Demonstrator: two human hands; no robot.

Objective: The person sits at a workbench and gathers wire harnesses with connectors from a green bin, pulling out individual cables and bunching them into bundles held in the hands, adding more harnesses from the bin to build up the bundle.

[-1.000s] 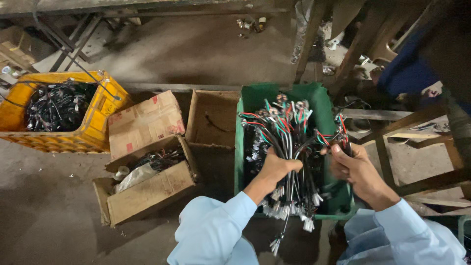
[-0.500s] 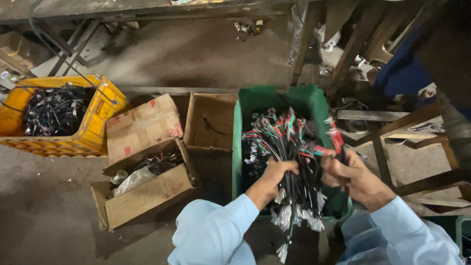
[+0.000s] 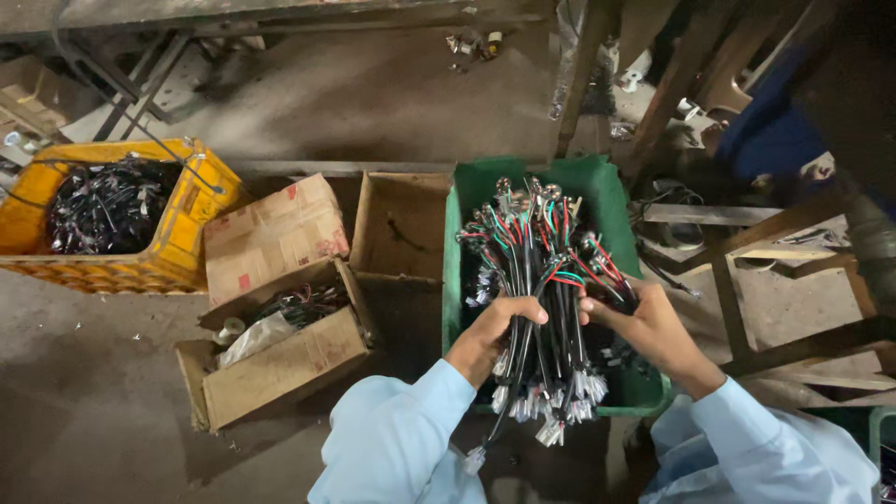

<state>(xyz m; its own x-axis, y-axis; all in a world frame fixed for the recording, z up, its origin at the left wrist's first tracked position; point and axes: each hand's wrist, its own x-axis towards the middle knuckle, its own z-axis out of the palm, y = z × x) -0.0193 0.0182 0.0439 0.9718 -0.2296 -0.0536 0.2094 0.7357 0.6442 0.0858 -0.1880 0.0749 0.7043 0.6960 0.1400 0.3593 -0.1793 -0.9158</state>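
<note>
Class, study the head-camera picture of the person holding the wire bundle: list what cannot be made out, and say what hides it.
- Green crate floor: head view, covered by the wire bundle and both hands.
- Left hand palm: wrapped round the bundle.
- Right hand fingertips: tucked among wires.
- Yellow crate: left side cut off by the frame edge.
- Open cardboard box contents: shadowed, too small.

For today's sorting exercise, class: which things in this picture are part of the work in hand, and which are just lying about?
In hand:
- bundle of wires, gripped by the left hand and right hand
- green crate beneath it

Lying about:
- yellow crate of black cables
- open cardboard box with wires
- empty cardboard box
- wooden frames
</note>
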